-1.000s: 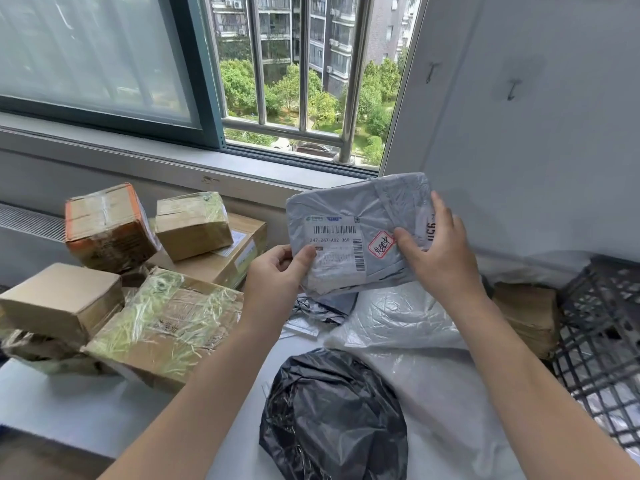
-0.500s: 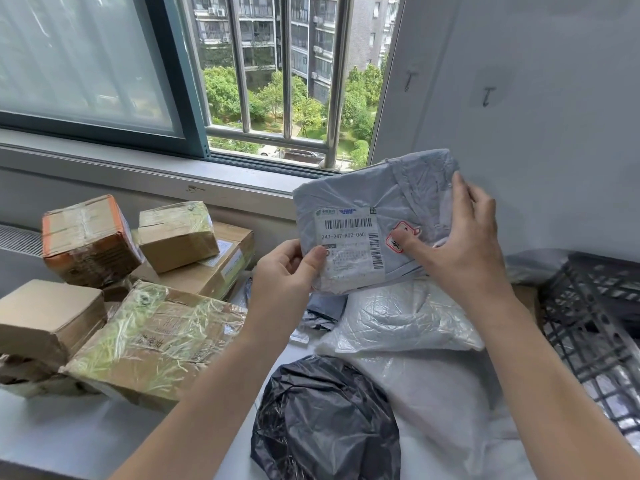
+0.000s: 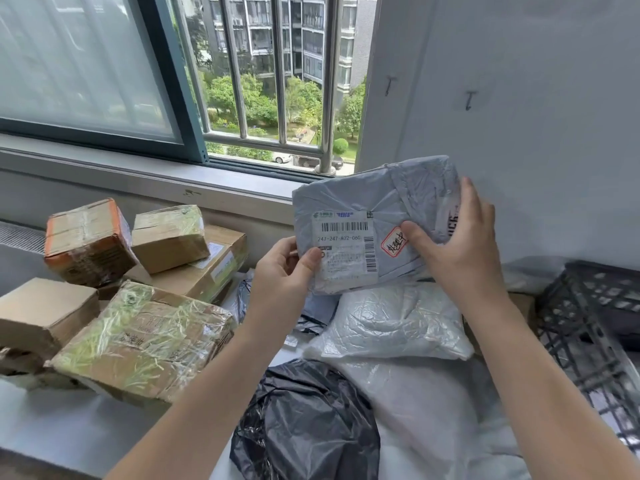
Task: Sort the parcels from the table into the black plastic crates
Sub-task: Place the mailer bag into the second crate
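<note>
I hold a grey plastic mailer parcel (image 3: pixel 367 199) up in front of me, its white barcode label facing me. My left hand (image 3: pixel 280 271) grips its lower left corner, thumb on the label. My right hand (image 3: pixel 460 244) grips its right side, thumb beside a red-edged sticker. A black plastic crate (image 3: pixel 588 327) stands at the right edge of the table. Below the held parcel lie a white bag parcel (image 3: pixel 391 323) and a black bag parcel (image 3: pixel 308 424).
Several taped cardboard boxes (image 3: pixel 145 337) are piled on the left half of the table (image 3: pixel 52 431). Another white bag (image 3: pixel 436 410) lies under my right forearm. A window sill and barred window run behind; a white wall stands at the right.
Both hands have kept hold of the grey parcel and tilted it slightly, so the label sits more level. My view has shifted a little to the right.
</note>
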`<state>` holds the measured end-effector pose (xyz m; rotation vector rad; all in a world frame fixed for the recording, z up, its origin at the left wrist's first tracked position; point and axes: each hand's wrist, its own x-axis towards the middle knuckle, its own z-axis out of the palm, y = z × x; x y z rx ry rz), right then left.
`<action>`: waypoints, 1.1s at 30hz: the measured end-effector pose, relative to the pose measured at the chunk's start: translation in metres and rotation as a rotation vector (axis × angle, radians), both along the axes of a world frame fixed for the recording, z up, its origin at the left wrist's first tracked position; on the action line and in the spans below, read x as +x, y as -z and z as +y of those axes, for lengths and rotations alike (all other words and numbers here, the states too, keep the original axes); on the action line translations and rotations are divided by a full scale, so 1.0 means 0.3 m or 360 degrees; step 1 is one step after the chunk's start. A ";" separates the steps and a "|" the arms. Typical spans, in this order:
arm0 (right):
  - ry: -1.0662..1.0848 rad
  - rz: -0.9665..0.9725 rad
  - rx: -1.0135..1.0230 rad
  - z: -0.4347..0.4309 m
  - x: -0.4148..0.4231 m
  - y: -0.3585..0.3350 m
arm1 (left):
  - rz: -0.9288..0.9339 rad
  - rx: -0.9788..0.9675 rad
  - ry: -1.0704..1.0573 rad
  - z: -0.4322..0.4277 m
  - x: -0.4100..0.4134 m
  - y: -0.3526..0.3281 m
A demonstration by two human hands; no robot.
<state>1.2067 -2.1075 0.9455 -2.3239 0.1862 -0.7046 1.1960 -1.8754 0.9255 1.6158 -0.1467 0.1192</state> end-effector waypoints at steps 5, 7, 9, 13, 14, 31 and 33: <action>-0.0146 0.0060 0.0161 -0.118 0.024 0.023 | 0.0053 0.0004 -0.0066 -0.095 -0.022 -0.003; -0.0183 0.0021 0.0230 -0.162 0.013 0.019 | 0.0076 0.0014 -0.0099 -0.134 -0.036 -0.010; -0.0153 -0.0021 0.0243 -0.204 -0.019 0.010 | 0.0079 0.0046 -0.0105 -0.170 -0.057 -0.028; -0.0019 -0.0069 0.0193 -0.291 -0.121 -0.017 | 0.0019 0.0142 -0.0047 -0.246 -0.097 -0.090; 0.0015 -0.0080 0.0189 -0.315 -0.154 -0.024 | 0.0014 0.0143 -0.0010 -0.268 -0.107 -0.104; 0.0730 0.0019 0.0012 -0.708 -0.949 -0.170 | -0.0170 0.0258 0.0596 -0.784 -0.501 -0.146; 0.0758 -0.0018 0.0030 -0.779 -1.017 -0.184 | -0.0201 0.0273 0.0628 -0.871 -0.542 -0.168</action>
